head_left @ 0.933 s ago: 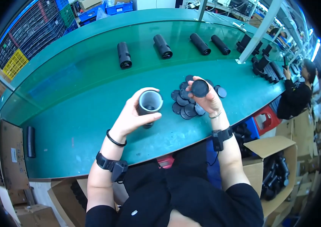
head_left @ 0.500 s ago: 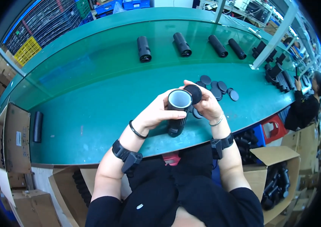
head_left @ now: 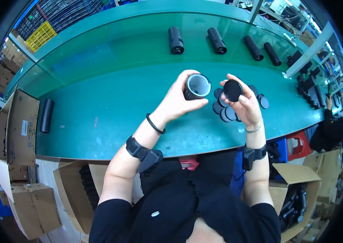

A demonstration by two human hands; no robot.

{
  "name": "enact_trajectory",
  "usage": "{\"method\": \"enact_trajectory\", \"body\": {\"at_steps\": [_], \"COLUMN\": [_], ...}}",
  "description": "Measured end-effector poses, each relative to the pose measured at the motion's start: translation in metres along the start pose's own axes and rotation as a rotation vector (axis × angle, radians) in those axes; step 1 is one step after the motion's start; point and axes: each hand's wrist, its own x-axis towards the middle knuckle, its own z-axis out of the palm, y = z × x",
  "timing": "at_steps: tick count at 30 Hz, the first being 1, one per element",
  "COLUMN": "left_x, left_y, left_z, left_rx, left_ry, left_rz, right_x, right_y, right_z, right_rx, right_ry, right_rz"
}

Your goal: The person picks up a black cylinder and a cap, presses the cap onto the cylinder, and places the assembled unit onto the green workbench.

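Note:
My left hand (head_left: 178,98) is wrapped around a black cylindrical tube (head_left: 188,94). Its open mouth faces up toward me and shows a pale grey inner wall, while its lower part is out of sight. To the right of the tube and apart from it, my right hand (head_left: 249,106) grips a round black cap (head_left: 233,90) between thumb and fingers. Beneath and beside that hand, several black discs (head_left: 229,113) lie in a loose pile on the green table (head_left: 131,117).
Several black tubes (head_left: 176,40) lie along the table's far side. Another tube (head_left: 47,116) rests at the left, beside a cardboard box (head_left: 22,127). Below the front edge stand boxes of black parts (head_left: 297,202) and a red stool (head_left: 298,145). A co-worker (head_left: 329,131) is at the far right.
The cap has come away from the tube's mouth, and my hands have moved apart. Both have shifted relative to the table, with the right hand now over the discs.

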Motion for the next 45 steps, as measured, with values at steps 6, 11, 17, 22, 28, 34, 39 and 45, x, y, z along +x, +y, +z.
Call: {"method": "enact_trajectory", "body": {"at_steps": [6,11,17,22,28,34,39,45], "left_x": [-0.006,-0.002,-0.004,-0.007,-0.01,-0.016,-0.011,-0.005], "left_y": [0.006,-0.002,0.009,0.003,0.0,0.001,0.0,0.003], "left_z": [0.01,0.022,0.02,0.024,0.028,0.029,0.032,0.023], "left_rx": [0.382,0.384,0.475,0.485,0.508,0.517,0.501,0.516], "left_ry": [-0.045,-0.071,-0.175,-0.127,-0.08,-0.063,-0.041,0.015], "left_rz": [0.115,0.152,0.117,0.14,0.139,0.14,0.153,0.195], "right_x": [-0.001,0.007,0.009,0.009,0.005,0.001,0.004,0.018], "right_y": [-0.04,-0.053,-0.046,-0.045,-0.043,-0.043,-0.048,-0.053], "right_z": [0.033,0.054,0.049,0.053,0.063,0.065,0.066,0.079], "right_rx": [-0.584,-1.16,-1.153,-1.204,-1.247,-1.275,-1.327,-1.39], "right_ry": [-0.04,-0.102,-0.114,-0.099,-0.039,-0.031,-0.038,-0.07], "right_rz": [-0.107,-0.291,-0.276,-0.294,-0.288,-0.273,-0.259,-0.253]}}
